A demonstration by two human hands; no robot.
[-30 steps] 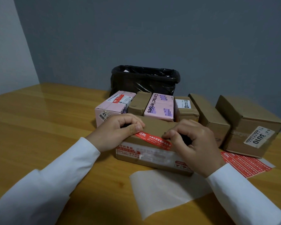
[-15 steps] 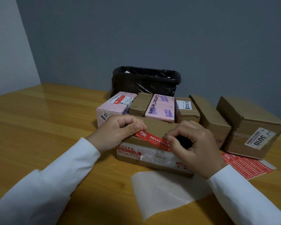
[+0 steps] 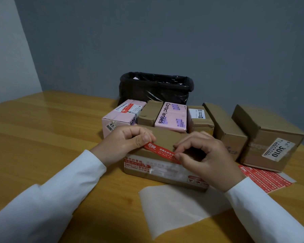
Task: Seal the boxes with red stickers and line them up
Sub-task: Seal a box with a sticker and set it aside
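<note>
Fingers (image 3: 144,137) of the left hand (image 3: 123,142) and right hand (image 3: 205,158) pinch the red sticker (image 3: 161,151) at each end, lowered closer onto the top front edge of the brown box (image 3: 165,171) than a second ago; pressing down likely comes next.

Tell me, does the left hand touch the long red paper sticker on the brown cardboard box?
Touching. The head view shows the left hand pinching the red sticker's left end with its thumb.
</note>
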